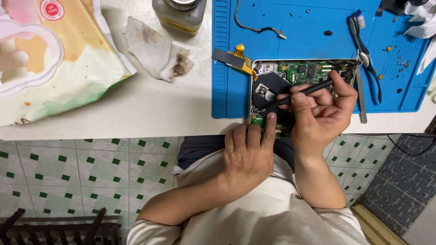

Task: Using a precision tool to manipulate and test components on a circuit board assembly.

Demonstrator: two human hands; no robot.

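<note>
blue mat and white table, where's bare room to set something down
Free: white table between the dirty wipe and the blue mat; also the mat's top middle, above the opened device. Crowded: around both hands, left hand, right hand, and the mat's right side near the pliers.

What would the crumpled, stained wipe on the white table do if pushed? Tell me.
The wipe is probably very light and floppy: it lies in soft folds, so it would likely bunch up or slide rather than roll. Its dark stained corner hints at dampness, so it may cling slightly to the table.
</note>
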